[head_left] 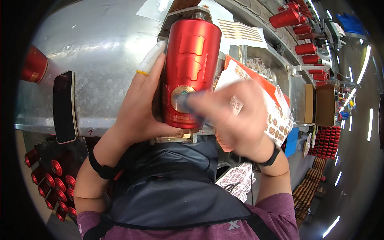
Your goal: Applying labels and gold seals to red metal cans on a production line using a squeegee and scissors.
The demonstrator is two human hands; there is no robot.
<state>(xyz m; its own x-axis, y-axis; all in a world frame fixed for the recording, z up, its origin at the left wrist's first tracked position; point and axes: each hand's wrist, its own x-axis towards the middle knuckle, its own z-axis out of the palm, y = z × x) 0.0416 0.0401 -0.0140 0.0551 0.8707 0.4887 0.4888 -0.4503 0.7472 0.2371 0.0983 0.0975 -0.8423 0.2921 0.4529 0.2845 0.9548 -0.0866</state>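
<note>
A shiny red bottle (192, 52) with raised shapes on its face lies in front of me, its clear glass neck (199, 15) pointing away. Near its close end sits a round gold emblem (180, 105) with a green middle. My left hand (138, 104) grips the bottle along its left side, thumb around the near end; a white wrap with a yellow band covers one finger. My right hand (240, 114) is smeared by motion, its dark-tipped fingers at the emblem. Whether those fingers pinch anything is hidden. Sheets of gold and brown stickers (278, 126) lie beneath and beside that hand.
A black phone (65, 106) lies on the metal bench (100, 52), near another red bottle (34, 65). A gold-striped sheet (242, 33) is beyond my bottle. Several red bottles (60, 184) stand below left. An open cardboard box (324, 105) and more red bottles (306, 49) are at right.
</note>
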